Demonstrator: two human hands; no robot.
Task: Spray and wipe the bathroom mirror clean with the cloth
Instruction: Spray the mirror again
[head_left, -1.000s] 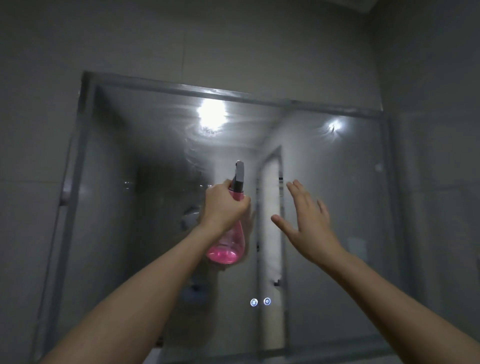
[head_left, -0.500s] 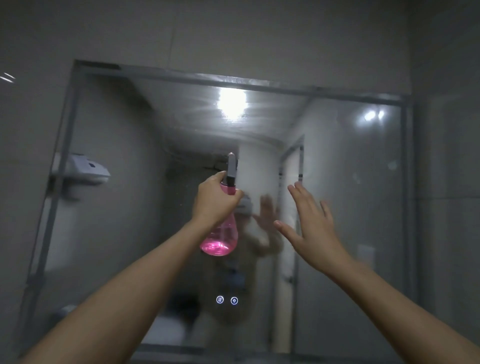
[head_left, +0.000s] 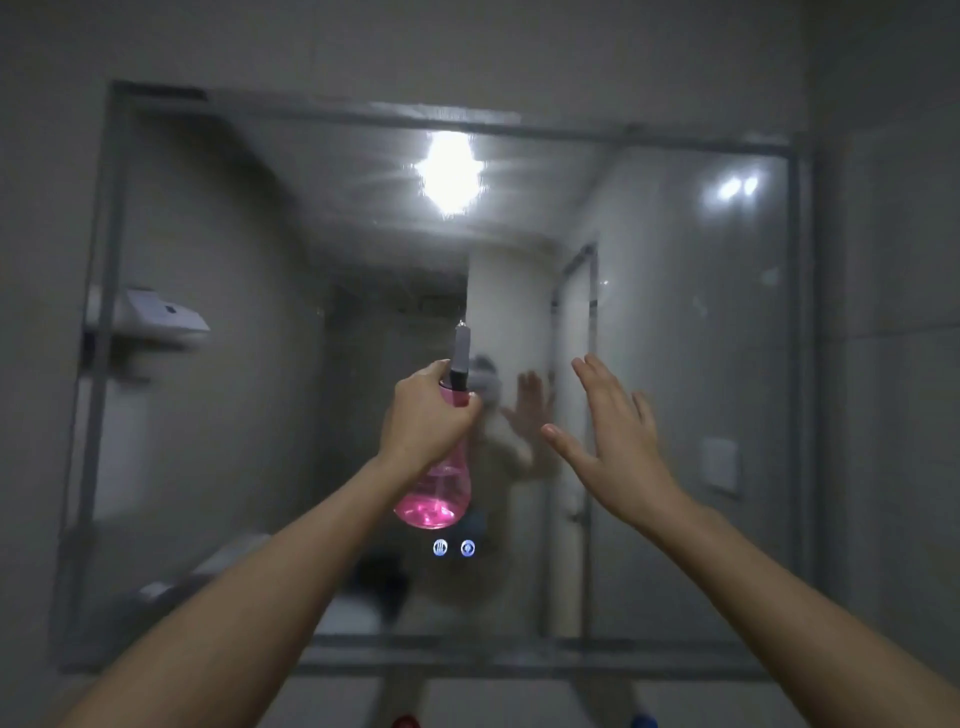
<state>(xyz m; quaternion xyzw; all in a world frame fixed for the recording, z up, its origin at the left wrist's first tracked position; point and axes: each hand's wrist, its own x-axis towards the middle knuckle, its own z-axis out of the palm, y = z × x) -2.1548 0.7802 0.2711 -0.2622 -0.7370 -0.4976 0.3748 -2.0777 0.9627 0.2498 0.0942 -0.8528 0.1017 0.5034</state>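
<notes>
Dim, soft, slightly blurred view; ceiling light (head_left: 449, 174) glare in hazy mirror (head_left: 218, 364).

The spray bottle (head_left: 434, 493) is clear pink, deepest pink at its rounded base, with a pink collar and a dark grey nozzle head (head_left: 461, 358); the mirror (head_left: 675, 364) has a dull grey frame and hazy, streaked glass; two small round icons (head_left: 453, 547) glow bluish white low on the glass. The wall tiles (head_left: 893, 260) are pale grey; the reflected ceiling light (head_left: 448, 174) is white; a reflected white fitting (head_left: 161, 317) shows at the left.
</notes>
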